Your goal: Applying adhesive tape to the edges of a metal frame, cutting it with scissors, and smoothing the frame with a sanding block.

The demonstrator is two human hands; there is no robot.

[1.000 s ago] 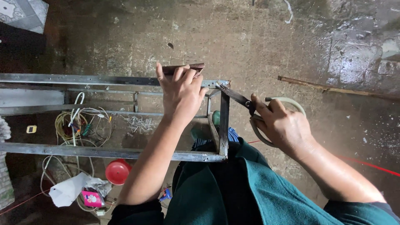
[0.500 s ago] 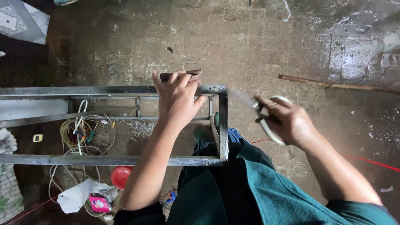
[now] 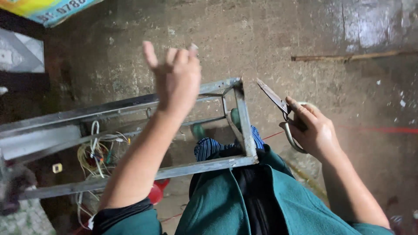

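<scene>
Both hands are apart: the left hand (image 3: 176,78) is raised with fingers loosely spread, holding nothing, above the grey metal frame (image 3: 244,126). To the right of the frame's corner, the right hand (image 3: 311,130) is clamped around the handles of metal shears (image 3: 278,104), blades pointing up-left over the concrete floor (image 3: 261,39).

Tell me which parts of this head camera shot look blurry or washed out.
In the head view, the raised left hand is softened by motion blur; the right hand gripping the metal shears and the metal frame look sharper; pale glare washes the concrete floor top right; the lower left corner is dim and smeared.
</scene>
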